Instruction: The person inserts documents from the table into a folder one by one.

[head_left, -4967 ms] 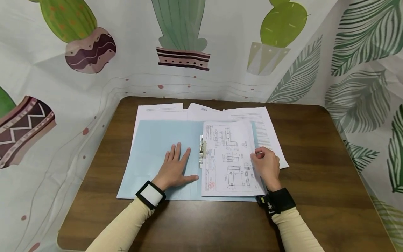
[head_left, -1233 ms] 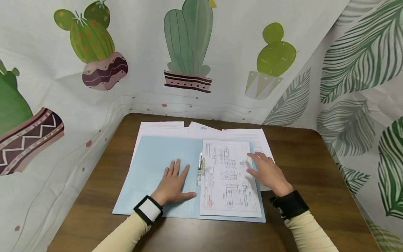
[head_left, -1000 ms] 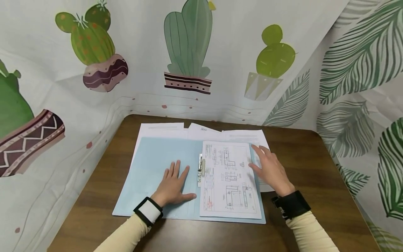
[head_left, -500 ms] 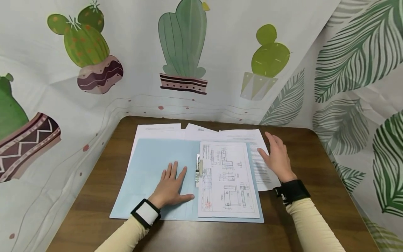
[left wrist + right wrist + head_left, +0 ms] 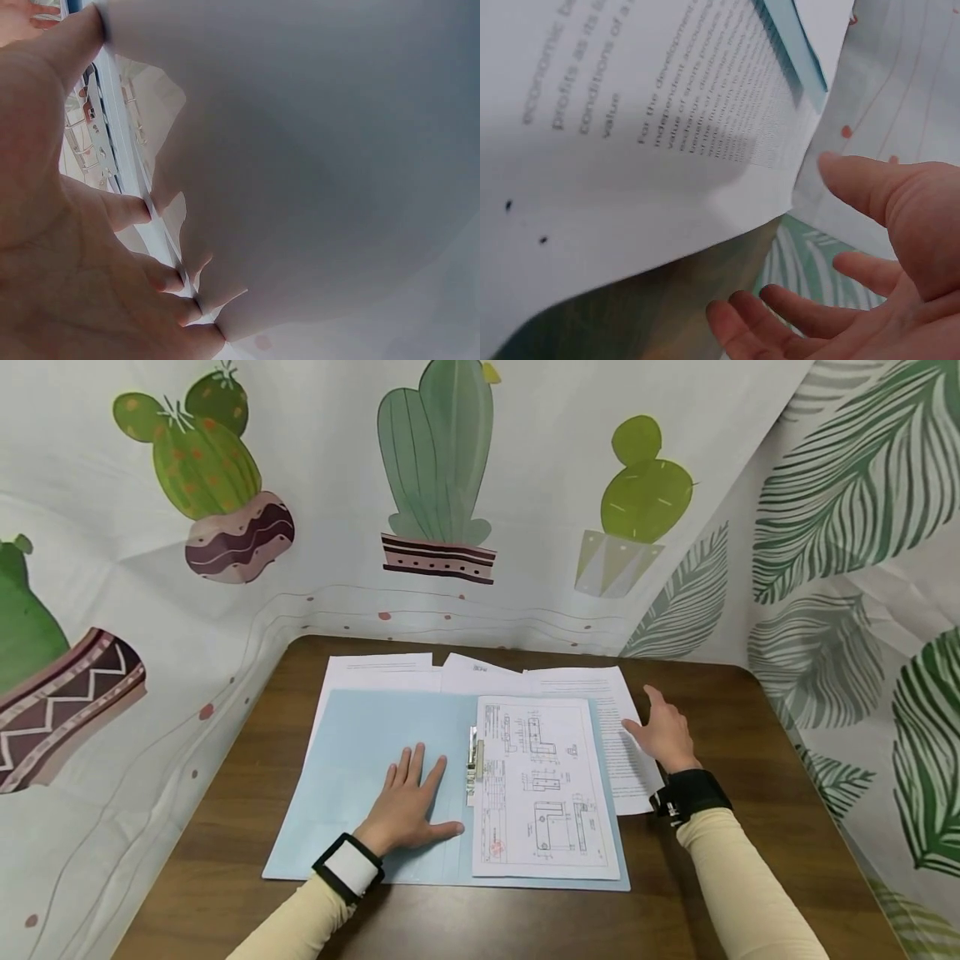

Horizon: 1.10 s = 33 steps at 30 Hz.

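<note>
Bear down evenly with your left hand (image 5: 403,812) on the left cover of the blue folder (image 5: 382,722) so it can't skid; with your right hand (image 5: 665,737), best take the printed sheet (image 5: 630,768) by its edge, minding creases. Folder lies spread on the wooden surface (image 5: 757,777), drawing (image 5: 517,785) on its right half, sheet jutting from beneath. Left: flat, fingers fanned, gripping nothing. Right: fingers parted, empty, just beside the sheet's edge.

A pale-blue folder (image 5: 375,727) lies open over printed sheets (image 5: 627,768), technical drawing (image 5: 543,789) on its right half.
</note>
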### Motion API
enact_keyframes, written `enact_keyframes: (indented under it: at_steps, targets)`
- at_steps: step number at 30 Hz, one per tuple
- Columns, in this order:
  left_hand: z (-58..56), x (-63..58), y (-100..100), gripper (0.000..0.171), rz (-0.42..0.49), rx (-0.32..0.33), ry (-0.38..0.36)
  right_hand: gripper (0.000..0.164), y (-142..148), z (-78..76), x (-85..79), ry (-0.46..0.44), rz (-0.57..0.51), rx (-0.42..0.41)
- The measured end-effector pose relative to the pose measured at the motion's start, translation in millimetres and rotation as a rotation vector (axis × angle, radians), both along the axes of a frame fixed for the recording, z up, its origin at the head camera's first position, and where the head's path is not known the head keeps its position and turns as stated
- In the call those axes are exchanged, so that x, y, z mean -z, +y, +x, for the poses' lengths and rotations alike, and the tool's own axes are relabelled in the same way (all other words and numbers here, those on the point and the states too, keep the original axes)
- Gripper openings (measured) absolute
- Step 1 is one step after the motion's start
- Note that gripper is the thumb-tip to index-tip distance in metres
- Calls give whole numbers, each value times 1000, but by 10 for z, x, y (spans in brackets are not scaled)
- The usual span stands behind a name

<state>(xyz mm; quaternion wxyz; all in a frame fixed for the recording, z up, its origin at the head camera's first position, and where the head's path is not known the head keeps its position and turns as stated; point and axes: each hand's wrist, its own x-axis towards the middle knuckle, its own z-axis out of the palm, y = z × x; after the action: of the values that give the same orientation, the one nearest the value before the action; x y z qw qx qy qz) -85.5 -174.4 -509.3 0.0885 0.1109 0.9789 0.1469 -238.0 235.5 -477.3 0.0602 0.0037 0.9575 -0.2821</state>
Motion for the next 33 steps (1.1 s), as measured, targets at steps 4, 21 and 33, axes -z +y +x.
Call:
enact_keyframes:
  at_steps: [4, 21, 33]
  targets:
    - [8, 3, 2, 109, -2, 1, 0, 84, -6, -50, 40, -83, 6, 32]
    - [2, 13, 1, 110, -2, -9, 5, 77, -220, -115, 139, -98, 73, 113]
    - [-6, 22, 10, 110, -23, -18, -6, 73, -285, -76, 133, -52, 62, 130]
